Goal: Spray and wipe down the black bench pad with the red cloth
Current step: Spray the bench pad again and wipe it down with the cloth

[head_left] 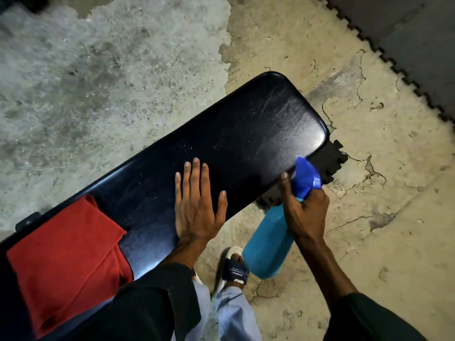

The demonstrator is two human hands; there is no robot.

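Observation:
The black bench pad point(246, 134) runs diagonally from lower left to upper right, with fine droplets scattered on its shiny top. A folded red cloth point(66, 254) lies on the pad's near left end. My left hand point(197, 205) rests flat on the pad's middle, fingers spread, holding nothing. My right hand point(305, 212) grips a blue spray bottle point(270, 244) beside the pad's near edge. Its darker blue nozzle head point(306, 178) points at the pad, with my index finger at the trigger.
Rough cracked concrete floor point(98, 82) surrounds the bench. Dark interlocking floor mats point(418, 40) fill the top right corner, and a black mat piece point(332, 161) shows under the bench end. My sandalled foot point(234, 267) stands below the bottle.

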